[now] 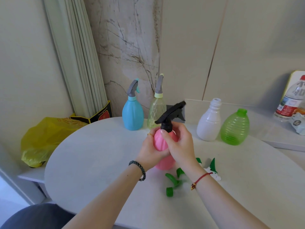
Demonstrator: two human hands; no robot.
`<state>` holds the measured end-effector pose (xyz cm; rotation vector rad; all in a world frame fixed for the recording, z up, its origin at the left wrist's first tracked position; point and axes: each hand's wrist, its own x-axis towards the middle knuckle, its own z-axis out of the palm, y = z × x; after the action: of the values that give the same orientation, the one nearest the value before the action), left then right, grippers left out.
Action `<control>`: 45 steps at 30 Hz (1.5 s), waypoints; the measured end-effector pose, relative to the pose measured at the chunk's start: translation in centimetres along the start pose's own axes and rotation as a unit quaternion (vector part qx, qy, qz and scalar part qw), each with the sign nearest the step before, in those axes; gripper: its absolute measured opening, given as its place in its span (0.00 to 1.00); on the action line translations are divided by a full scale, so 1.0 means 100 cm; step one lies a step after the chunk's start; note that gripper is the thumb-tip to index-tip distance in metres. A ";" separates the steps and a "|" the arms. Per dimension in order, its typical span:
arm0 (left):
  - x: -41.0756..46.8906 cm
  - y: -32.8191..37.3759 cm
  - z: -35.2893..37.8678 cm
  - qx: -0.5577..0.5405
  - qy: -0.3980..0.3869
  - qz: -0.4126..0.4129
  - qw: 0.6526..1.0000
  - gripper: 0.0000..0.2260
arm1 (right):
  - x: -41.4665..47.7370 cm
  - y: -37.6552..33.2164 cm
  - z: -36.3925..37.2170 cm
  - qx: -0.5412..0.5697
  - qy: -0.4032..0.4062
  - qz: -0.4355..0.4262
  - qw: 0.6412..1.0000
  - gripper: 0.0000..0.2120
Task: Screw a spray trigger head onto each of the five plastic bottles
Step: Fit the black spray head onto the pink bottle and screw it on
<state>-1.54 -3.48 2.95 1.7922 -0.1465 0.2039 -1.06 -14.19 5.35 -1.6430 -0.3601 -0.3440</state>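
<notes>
My left hand (151,150) grips the pink bottle (160,142) standing on the white table (99,154). On its neck sits a black trigger head (170,114), and my right hand (179,144) pinches that head's collar. The blue bottle (132,115) and the pale yellow bottle (156,114) stand behind, each with a grey trigger head on. To the right stand a white bottle (208,124) and a green bottle (235,128), both with open necks. Two loose green-and-white trigger heads (173,182) (212,167) lie near my right wrist.
A yellow plastic bag (44,139) lies off the table's left edge beside a black-and-yellow box (99,116). A water bottle (290,100) and a wrapper sit on the ledge at the far right. A wall stands close behind the bottles.
</notes>
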 end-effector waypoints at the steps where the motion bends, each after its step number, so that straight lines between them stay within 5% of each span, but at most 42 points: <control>1: 0.000 0.000 0.000 -0.004 -0.001 -0.002 1.000 0.32 | 0.000 0.000 0.002 0.001 0.024 -0.003 1.000 0.13; 4: 0.000 0.000 0.000 -0.010 -0.003 -0.010 1.000 0.33 | -0.001 -0.002 0.008 0.011 0.053 0.000 0.999 0.16; 10: 0.002 -0.002 -0.001 0.006 0.000 -0.009 1.000 0.32 | -0.003 0.005 0.008 0.045 -0.025 0.019 0.999 0.14; 16: 0.003 -0.005 0.000 -0.009 -0.002 -0.012 1.000 0.34 | -0.006 0.003 0.014 0.048 0.074 0.002 0.996 0.16; 19: 0.003 -0.004 -0.001 -0.011 -0.007 -0.007 1.000 0.35 | -0.009 0.005 0.013 0.029 0.018 0.000 0.999 0.18; 22: 0.002 -0.004 0.000 -0.001 0.000 -0.006 1.000 0.32 | -0.005 0.004 0.007 0.037 -0.006 0.001 0.999 0.09; 28: 0.001 -0.001 0.000 -0.004 0.001 0.004 1.000 0.32 | -0.002 0.002 0.010 0.045 0.032 0.016 0.998 0.18; 32: 0.001 0.000 0.001 0.022 0.015 0.006 1.000 0.32 | 0.001 0.004 0.000 0.074 -0.062 0.037 0.995 0.07; 39: 0.001 -0.001 0.001 -0.007 0.004 -0.008 1.000 0.33 | 0.000 0.002 0.003 0.059 -0.012 0.028 0.998 0.16; 42: 0.001 -0.002 0.000 0.016 0.008 -0.004 1.000 0.32 | 0.001 0.001 -0.002 0.085 -0.077 0.036 0.993 0.11; 45: -0.001 0.001 0.001 0.018 0.009 0.000 1.000 0.32 | 0.004 0.001 -0.004 0.046 -0.061 0.029 0.997 0.09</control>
<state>-1.69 -3.61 3.02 1.8264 -0.1300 0.2235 -0.63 -14.59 5.50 -1.5846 -0.4130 -0.1814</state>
